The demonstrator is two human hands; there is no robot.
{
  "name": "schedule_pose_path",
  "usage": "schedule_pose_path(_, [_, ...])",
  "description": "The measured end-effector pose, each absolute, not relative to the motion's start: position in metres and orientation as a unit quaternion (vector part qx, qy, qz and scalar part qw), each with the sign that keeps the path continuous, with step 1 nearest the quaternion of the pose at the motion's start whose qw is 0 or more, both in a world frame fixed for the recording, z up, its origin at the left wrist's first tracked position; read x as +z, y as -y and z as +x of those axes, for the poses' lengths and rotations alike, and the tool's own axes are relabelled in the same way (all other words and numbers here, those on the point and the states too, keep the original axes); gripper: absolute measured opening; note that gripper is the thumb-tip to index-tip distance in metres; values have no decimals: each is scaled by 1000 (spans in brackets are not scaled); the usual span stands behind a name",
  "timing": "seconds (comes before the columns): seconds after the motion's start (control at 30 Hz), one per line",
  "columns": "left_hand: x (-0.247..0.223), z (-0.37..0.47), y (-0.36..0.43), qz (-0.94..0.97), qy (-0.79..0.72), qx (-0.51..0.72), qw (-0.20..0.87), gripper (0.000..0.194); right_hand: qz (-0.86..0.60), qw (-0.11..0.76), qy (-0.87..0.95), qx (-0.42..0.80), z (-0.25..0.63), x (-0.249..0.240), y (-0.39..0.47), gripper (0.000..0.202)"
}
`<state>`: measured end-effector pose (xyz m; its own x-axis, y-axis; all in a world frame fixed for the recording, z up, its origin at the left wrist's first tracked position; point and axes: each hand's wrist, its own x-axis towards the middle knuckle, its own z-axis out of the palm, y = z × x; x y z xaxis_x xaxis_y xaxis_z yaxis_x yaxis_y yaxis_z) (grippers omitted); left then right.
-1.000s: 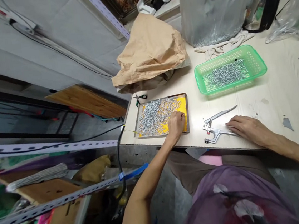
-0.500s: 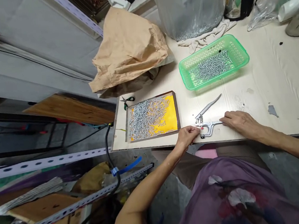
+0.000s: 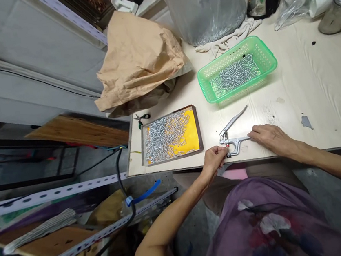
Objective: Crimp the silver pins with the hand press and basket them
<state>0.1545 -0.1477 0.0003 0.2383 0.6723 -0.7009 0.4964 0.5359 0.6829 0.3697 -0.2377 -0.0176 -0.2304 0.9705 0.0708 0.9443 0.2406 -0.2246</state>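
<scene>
Near the table's front edge lies a silver hand press tool (image 3: 236, 142), its upper lever spread away from the lower handle. My left hand (image 3: 215, 158) is at the tool's jaw, fingers pinched together; whatever they hold is too small to make out. My right hand (image 3: 266, 135) has its fingertips closed on the end of the lower handle. Left of the tool is a shallow tray (image 3: 199, 129) with a yellow bottom and many small metal pieces. Beyond the tool stands a green basket (image 3: 240, 91) with similar pieces.
Dark-handled scissors (image 3: 142, 117) lie beside the tray. Brown paper (image 3: 138, 57) is bunched at the back left. A large clear bag (image 3: 206, 9), a cloth (image 3: 231, 41) and a metal container (image 3: 334, 10) stand or lie along the back. A shelf frame is at the left.
The view has shifted slightly, so the table items appear a little further left. Both hands remain at the tool in nearly the same pose.
</scene>
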Motion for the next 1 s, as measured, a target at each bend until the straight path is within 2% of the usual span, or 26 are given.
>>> schedule_pose_path(0.4, [6,156,139,488,-611,-35,623,18,-610,124,779,72,367,-15,237,21])
schedule_pose_path(0.5, [6,156,141,486,-608,-40,626,17,-611,112,779,80,366,-14,237,22])
schedule_pose_path(0.63, [6,154,145,480,-609,-20,631,16,-607,105,781,102,373,-11,234,15])
schedule_pose_path(0.8, [4,153,149,475,-612,0,633,19,-614,103,776,101,391,-13,213,75])
schedule_pose_path(0.9, [4,153,149,472,-616,-3,630,19,-591,75,792,133,401,-22,197,93])
schedule_pose_path(1.0, [4,153,149,473,-615,-7,631,20,-573,60,804,148,405,-26,186,102])
